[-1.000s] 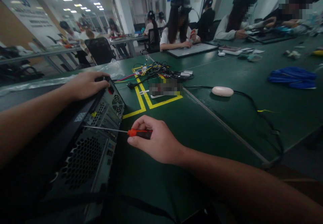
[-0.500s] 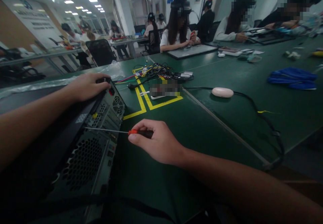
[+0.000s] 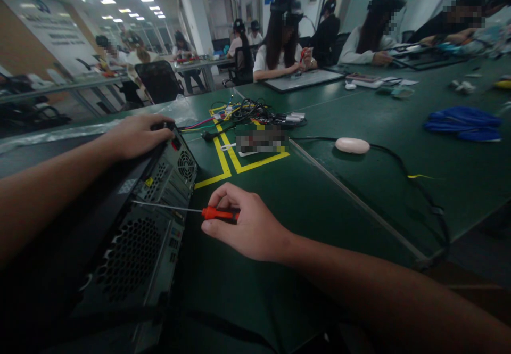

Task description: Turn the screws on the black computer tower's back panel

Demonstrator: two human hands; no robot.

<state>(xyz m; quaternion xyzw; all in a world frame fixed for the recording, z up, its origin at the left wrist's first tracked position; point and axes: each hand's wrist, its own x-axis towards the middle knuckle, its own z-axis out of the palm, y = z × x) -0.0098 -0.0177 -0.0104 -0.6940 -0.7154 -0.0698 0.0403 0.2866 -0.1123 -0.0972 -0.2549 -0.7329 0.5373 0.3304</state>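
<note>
A black and grey computer case (image 3: 167,226) stands at the left, its rear panel with vents and ports turned toward the right. My left hand (image 3: 138,136) grips the case's far upper corner, fingers bent over the edge. In my right hand (image 3: 255,223) is a screwdriver (image 3: 214,213) with a red and black handle, held between thumb and fingers. Its long thin shaft points left, and the tip meets the rear panel's edge near the side cover. The screw under the tip is too small to make out.
Beyond the case lie tangled cables (image 3: 255,110) and yellow tape marks (image 3: 259,162) on the green table (image 3: 339,199). A pale pink oval case (image 3: 352,145) sits by a black cable. Blue cloth (image 3: 463,122) lies at the right. Several people work across the table.
The screwdriver handle has turned, showing more red now. My right thumb and fingers have loosened a little around it. My left hand and the computer case stay in place.
</note>
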